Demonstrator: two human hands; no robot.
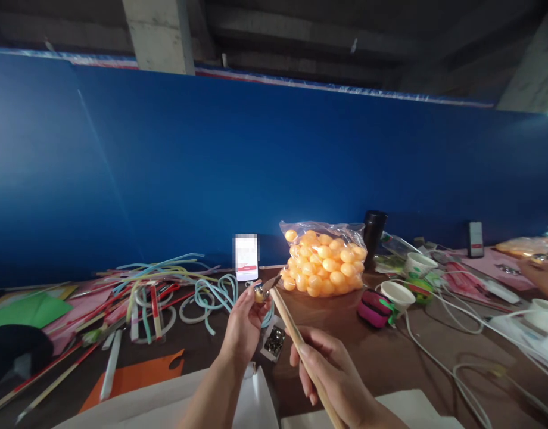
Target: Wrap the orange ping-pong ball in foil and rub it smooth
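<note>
My left hand (245,322) is raised above the brown table, its fingertips pinched on a small round metallic bead-like object (259,292). My right hand (332,372) grips a long wooden-handled brush (296,342), whose dark tip touches the small object. Below the hands lies a small clear bag of dark metal bits (274,342). White paper sheets (256,405) lie under my wrists at the near edge.
A clear bag of orange balls (324,261) stands behind the hands, beside a black cup (374,233). Coloured tubes and sticks (158,292) cover the left. White bowls (398,294), a pink pouch (373,308) and cables lie right. Another person's hand (539,275) shows far right. A blue wall backs the table.
</note>
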